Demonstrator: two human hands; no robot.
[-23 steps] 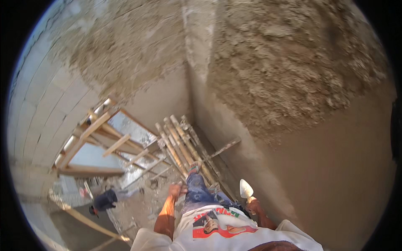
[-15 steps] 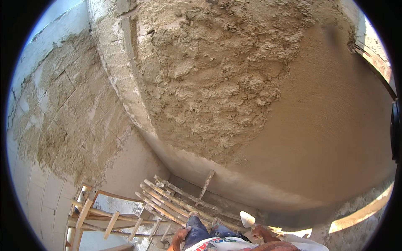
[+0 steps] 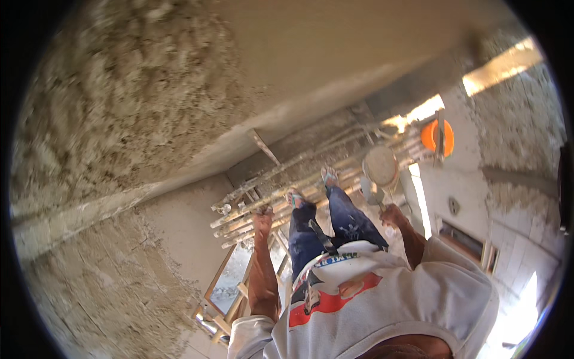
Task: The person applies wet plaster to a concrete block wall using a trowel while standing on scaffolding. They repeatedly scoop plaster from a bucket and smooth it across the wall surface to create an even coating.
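Note:
My right hand (image 3: 392, 216) is closed round the handle of a trowel (image 3: 372, 190), its pale blade pointing away from me. Just beyond the blade stands a round container of grey-brown mortar (image 3: 381, 165) on the pole platform. My left hand (image 3: 262, 220) hangs at the left, over the ends of the wooden poles (image 3: 239, 222). Its fingers look loosely bent and slightly apart, with nothing visible in them; whether it touches a pole is unclear.
An orange bucket (image 3: 428, 136) with a board (image 3: 440, 134) across it stands at the far right of the platform. Ahead rises a wall with rough mortar (image 3: 137, 90) and a smoother stretch (image 3: 335, 48). Timber framing (image 3: 222, 275) lies below left.
My view has swung down and to the right, bringing the mortar container and orange bucket into sight. My left hand has left my thigh and reaches outward; the trowel stays in my right hand.

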